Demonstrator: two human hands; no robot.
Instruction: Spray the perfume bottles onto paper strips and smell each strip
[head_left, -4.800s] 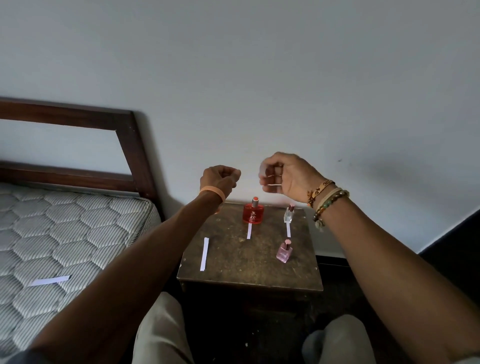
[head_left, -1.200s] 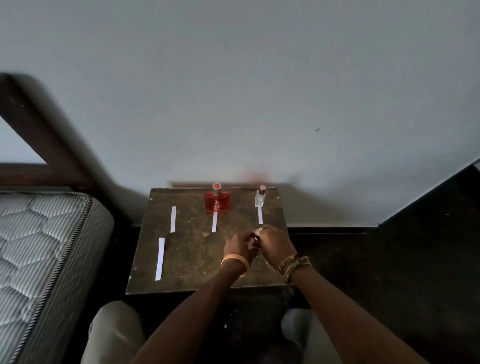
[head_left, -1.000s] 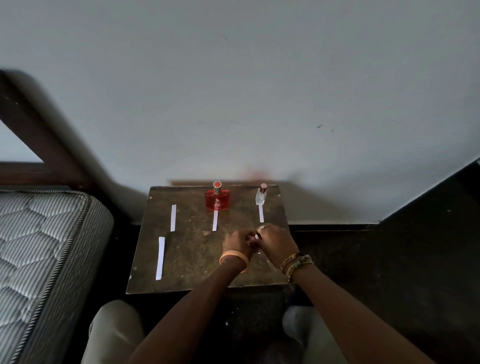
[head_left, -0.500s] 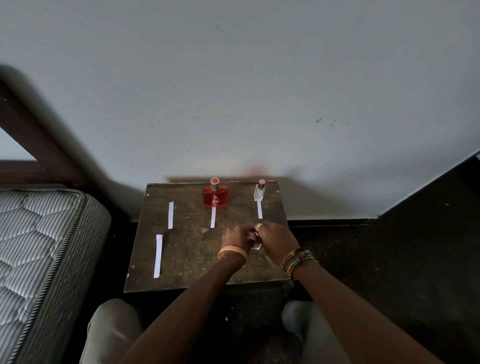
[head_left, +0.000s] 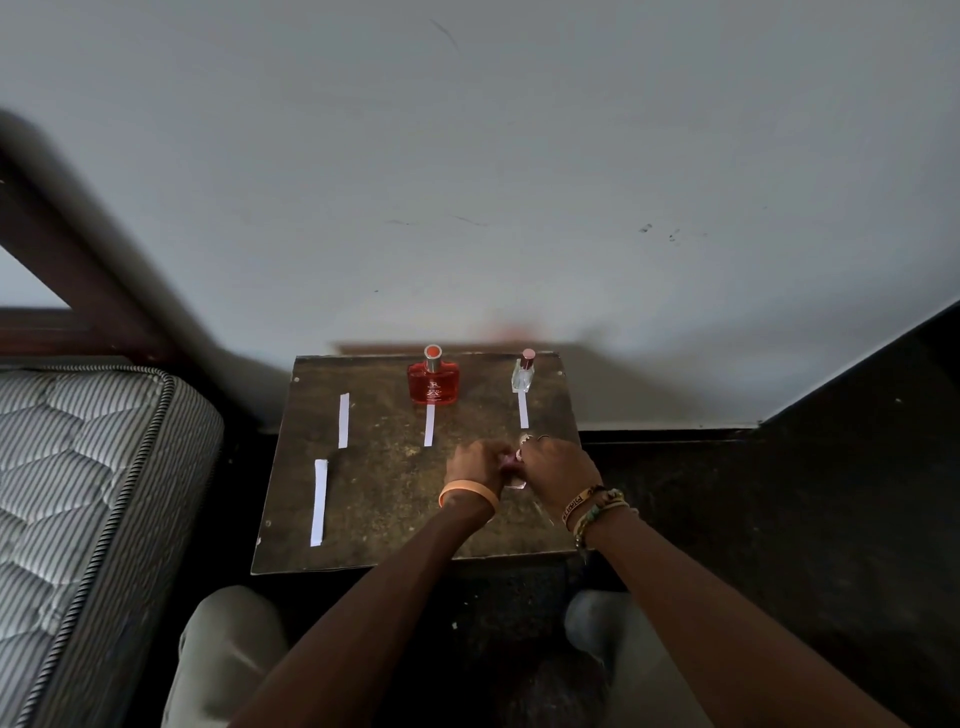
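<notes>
A small pink perfume bottle (head_left: 515, 482) stands near the middle right of the dark wooden table (head_left: 389, 525), mostly hidden between my hands. My left hand (head_left: 474, 466) curls round it from the left, and my right hand (head_left: 560, 470) grips it from the right, fingers near its cap. A red perfume bottle (head_left: 434, 383) and a small clear bottle (head_left: 523, 371) stand at the table's far edge. A white paper strip lies in front of each: the middle strip (head_left: 429, 425) and the right strip (head_left: 523, 408). Two more strips (head_left: 343, 420) (head_left: 318, 502) lie on the left.
A quilted mattress (head_left: 83, 467) with a dark wooden bed frame (head_left: 78, 260) fills the left side. A plain wall (head_left: 519, 182) rises right behind the table. My knees (head_left: 223, 649) are under the near edge. Dark floor (head_left: 779, 519) lies to the right.
Nearly five seconds ago both hands were raised before the wall and the pink bottle stood alone. For the last second both hands have stayed round it, shifting only slightly.
</notes>
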